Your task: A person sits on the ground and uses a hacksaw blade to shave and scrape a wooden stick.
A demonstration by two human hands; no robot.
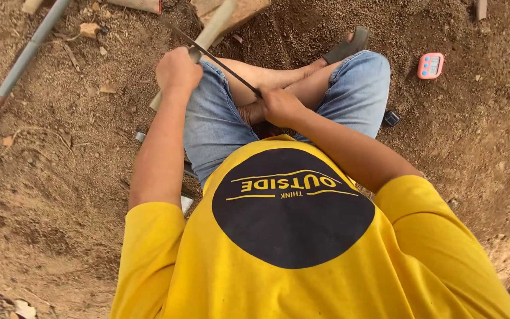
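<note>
Head view, looking straight down on a person seated cross-legged on loose brown soil. Left hand is clenched in a fist around the upper part of a pale wooden stick, which runs from above the left knee down past the outer side of the left thigh to the ground. Right hand is closed around the near end of a thin dark blade, over the lap between the knees. From that hand the blade slants up and to the left and crosses the stick just beside the left fist; whether its edge touches the wood at the crossing cannot be told. Blue denim shorts cover both thighs, and a yellow shirt with a dark round patch fills the lower part of the view. Grey sandal shows on the foot beyond the right knee. Block of reddish wood lies on the soil at the top edge, behind the stick. Long grey pole lies diagonally across the upper left corner, well apart from the hands. Small pink timer rests on the soil to the right of the right knee, and a small dark object lies near the right thigh.
</note>
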